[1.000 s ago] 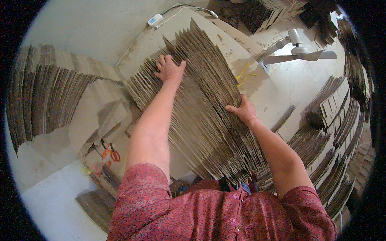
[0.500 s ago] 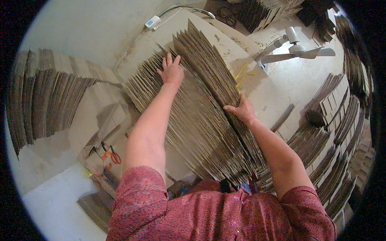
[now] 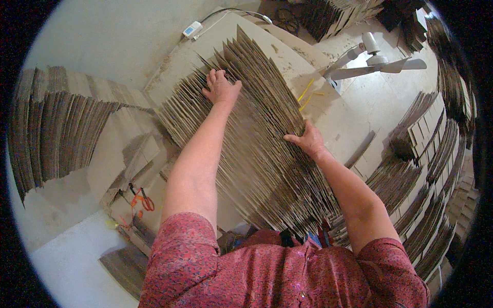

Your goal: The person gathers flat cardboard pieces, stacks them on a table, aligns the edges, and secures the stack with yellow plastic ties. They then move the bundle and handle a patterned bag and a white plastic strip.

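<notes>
A large stack of thin grey-brown cardboard sheets (image 3: 251,149) stands on edge before me, its upper edges fanned in close ridges. My left hand (image 3: 222,88) lies on the far part of these edges, its fingers apart and slightly bent and its thumb stretched to the right. At the stack's right side, my right hand (image 3: 311,140) has its thumb over the top edges. The other fingers of that hand run along the outer sheet and are partly hidden. Taller pointed sheet corners rise at the far end, beyond the left hand.
Another row of cardboard sheets (image 3: 56,133) stands at the left by the wall. Orange-handled scissors (image 3: 144,200) lie at lower left. A white device with a cable (image 3: 192,30) rests at the back. A fan (image 3: 377,64) and yellow strips (image 3: 308,97) are at right, near more stacked cardboard (image 3: 395,179).
The dark gap between the right-hand bundle of sheets and the rest has closed. My left hand has shifted slightly right and its thumb has spread. The right hand stays nearly in place.
</notes>
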A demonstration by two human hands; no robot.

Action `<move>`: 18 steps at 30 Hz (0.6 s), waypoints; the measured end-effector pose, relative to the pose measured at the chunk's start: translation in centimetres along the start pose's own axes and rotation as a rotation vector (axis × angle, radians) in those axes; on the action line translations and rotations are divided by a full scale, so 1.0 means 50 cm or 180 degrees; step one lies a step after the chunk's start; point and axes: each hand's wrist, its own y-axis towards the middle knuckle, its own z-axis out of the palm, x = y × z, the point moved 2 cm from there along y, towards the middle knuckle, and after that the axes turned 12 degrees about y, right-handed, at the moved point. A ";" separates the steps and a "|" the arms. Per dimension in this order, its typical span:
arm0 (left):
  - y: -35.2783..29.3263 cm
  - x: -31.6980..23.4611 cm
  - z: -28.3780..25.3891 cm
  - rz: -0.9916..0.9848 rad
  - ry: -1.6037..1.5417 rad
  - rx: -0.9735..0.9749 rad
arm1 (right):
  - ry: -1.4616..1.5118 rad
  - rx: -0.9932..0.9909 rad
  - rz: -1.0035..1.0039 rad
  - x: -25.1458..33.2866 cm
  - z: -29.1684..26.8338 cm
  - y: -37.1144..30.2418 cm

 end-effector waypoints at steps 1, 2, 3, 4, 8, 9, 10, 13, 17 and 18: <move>0.003 0.000 -0.001 -0.0005 -0.0001 0.0051 | 0.0020 -0.0017 -0.0053 -0.001 -0.001 0.000; 0.006 0.000 -0.002 -0.0010 -0.0002 0.0103 | -0.0003 -0.0002 -0.0020 -0.001 -0.001 0.002; 0.007 0.005 0.003 -0.0006 -0.0033 0.0036 | -0.0023 0.0020 0.0013 -0.001 0.000 0.002; 0.007 0.011 0.009 -0.0001 -0.0063 -0.0031 | -0.0044 0.0042 0.0047 -0.001 0.002 0.003; -0.003 0.012 0.001 0.0061 0.0007 0.0061 | 0.0003 -0.0037 0.0029 -0.001 -0.001 -0.002; -0.007 0.013 0.001 0.0116 -0.0037 0.0007 | 0.0000 -0.0030 0.0026 0.005 -0.005 -0.005; -0.011 0.013 0.002 0.0174 -0.0081 -0.0046 | -0.0003 -0.0024 0.0026 0.008 -0.007 -0.007; -0.025 0.009 0.009 0.0433 0.0123 0.0041 | 0.0036 0.0108 0.0160 0.009 -0.014 0.000; -0.035 0.018 0.011 0.0625 0.0489 0.0219 | 0.0155 -0.0044 0.0041 0.027 -0.047 -0.006; -0.035 0.016 0.014 0.0610 0.0502 0.0213 | 0.0025 -0.0018 0.0029 0.023 -0.047 -0.002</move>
